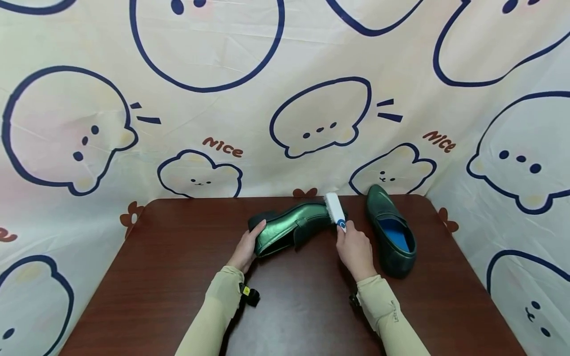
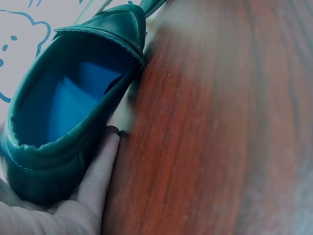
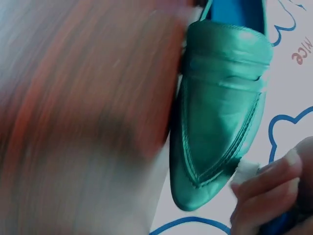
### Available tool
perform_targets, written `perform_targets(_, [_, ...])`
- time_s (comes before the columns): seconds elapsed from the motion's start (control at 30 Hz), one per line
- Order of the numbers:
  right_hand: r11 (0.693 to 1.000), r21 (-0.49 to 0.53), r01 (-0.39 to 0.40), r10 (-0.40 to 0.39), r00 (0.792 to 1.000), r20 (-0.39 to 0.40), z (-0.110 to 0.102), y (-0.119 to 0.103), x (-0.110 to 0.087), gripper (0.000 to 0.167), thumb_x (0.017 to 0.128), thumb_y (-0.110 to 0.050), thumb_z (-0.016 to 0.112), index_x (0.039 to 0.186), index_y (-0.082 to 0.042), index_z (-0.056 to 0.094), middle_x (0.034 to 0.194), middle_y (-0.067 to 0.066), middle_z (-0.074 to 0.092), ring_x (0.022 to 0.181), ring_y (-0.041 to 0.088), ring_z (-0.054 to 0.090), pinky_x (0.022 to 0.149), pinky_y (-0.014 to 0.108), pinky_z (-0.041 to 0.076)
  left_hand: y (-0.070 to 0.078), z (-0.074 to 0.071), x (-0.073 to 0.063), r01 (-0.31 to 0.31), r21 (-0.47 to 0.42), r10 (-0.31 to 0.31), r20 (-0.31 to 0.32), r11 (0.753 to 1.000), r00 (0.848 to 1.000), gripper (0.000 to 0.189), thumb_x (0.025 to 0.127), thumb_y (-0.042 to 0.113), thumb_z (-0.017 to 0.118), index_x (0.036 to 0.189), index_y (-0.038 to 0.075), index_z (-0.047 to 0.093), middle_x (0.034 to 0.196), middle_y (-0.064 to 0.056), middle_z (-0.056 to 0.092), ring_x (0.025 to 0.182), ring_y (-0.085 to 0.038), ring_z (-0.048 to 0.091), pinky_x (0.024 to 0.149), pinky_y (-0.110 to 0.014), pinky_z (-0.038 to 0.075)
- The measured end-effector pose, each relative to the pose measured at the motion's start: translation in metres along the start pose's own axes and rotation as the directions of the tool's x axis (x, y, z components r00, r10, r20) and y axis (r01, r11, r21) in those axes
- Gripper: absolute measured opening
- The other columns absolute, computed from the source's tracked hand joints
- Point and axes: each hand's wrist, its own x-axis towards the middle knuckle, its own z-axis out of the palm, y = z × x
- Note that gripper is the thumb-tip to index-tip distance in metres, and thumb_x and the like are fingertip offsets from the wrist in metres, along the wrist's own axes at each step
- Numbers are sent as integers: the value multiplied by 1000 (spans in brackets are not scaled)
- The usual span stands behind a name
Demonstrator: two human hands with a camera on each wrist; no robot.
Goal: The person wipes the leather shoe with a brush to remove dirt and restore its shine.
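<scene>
Head view: left hand [image 1: 244, 251] gripped a green loafer [image 1: 296, 220] at the heel end. Shoe was tipped on its side between the two hands, opening toward the person, toe end by the right hand [image 1: 356, 251]. Right hand held a white brush [image 1: 334, 208] by its handle, fingers curled round it; brush head was at the toe, couldn't tell if bristles were pressing. Second loafer [image 1: 388, 216] stood upright just right of the right hand, toe pointing away from the person, blue insole [image 1: 395, 235] visible. Brown table [image 1: 294, 306] lay under both hands, printed curtain [image 1: 249, 118] beyond them.
</scene>
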Motion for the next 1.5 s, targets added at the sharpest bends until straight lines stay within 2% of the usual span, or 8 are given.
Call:
perform_targets(0.23, [984, 75, 162, -165, 985, 41, 4, -23, 3, 25, 108, -28, 56, 111, -3, 58, 65, 5, 52, 53, 20, 48, 50, 33, 38, 0, -1, 1, -2, 11, 2, 19, 1000, 1000, 96, 94, 74, 56, 159, 9, 26, 142, -18, 52, 120, -26, 59, 107, -46, 45])
perform_targets(0.4, [975, 33, 218, -219, 975, 43, 9, -36, 6, 22, 106, -28, 59, 106, -6, 60, 64, 5, 53, 53, 20, 48, 48, 33, 37, 2, -2, 3, 1, 10, -1, 26, 1000, 1000, 98, 93, 75, 57, 159, 10, 26, 144, -17, 51, 123, -27, 57, 111, -47, 43])
perform_targets(0.57, [981, -13, 193, -192, 980, 48, 13, -31, 8, 21, 107, -29, 59, 107, -8, 59, 70, 9, 60, 53, 23, 52, 47, 35, 38, 3, -3, 1, -3, 10, 2, 16, 1000, 1000, 99, 93, 75, 56, 160, 10, 25, 146, -17, 49, 126, -29, 55, 112, -50, 42])
perform_targets(0.73, [998, -22, 62, -61, 997, 41, 10, -12, 5, 25, 107, -30, 57, 108, -5, 58, 72, 12, 61, 54, 25, 53, 47, 36, 40, 3, -3, 0, -3, 6, 3, 22, 1000, 1000, 97, 94, 73, 56, 160, 10, 25, 145, -18, 50, 125, -28, 56, 111, -48, 43])
perform_targets(0.9, [999, -11, -36, 36, 999, 37, 4, 3, 3, 26, 107, -29, 57, 106, -3, 57, 75, 14, 61, 54, 26, 55, 47, 36, 41, 3, -3, 1, -3, -6, 3, 3, 1000, 1000, 94, 93, 72, 58, 158, 10, 29, 141, -16, 53, 118, -25, 59, 106, -44, 46])
perform_targets(1.2, [996, 71, -50, 47, 997, 53, 4, -3, 2, 30, 109, -28, 53, 113, 1, 59, 73, 12, 58, 57, 24, 54, 51, 34, 41, -1, 0, 0, -16, -28, 17, 9, 999, 1000, 90, 95, 72, 56, 156, 10, 34, 142, -14, 53, 121, -25, 58, 110, -46, 43])
perform_targets(1.33, [994, 104, -36, 31, 998, 54, 8, -12, 3, 29, 110, -29, 51, 107, -1, 60, 68, 10, 54, 57, 24, 52, 52, 35, 38, -1, 5, -2, -46, -56, 43, -38, 997, 998, 90, 96, 74, 53, 151, 4, 39, 139, -15, 53, 118, -25, 57, 106, -44, 44])
perform_targets(1.5, [995, 95, -4, -4, 997, 76, 14, -26, 7, 29, 109, -31, 51, 102, -4, 59, 67, 8, 52, 55, 23, 50, 52, 34, 38, -3, 10, -5, -63, -60, 58, -94, 996, 994, 95, 95, 76, 52, 155, 5, 33, 147, -18, 46, 130, -33, 51, 113, -50, 41])
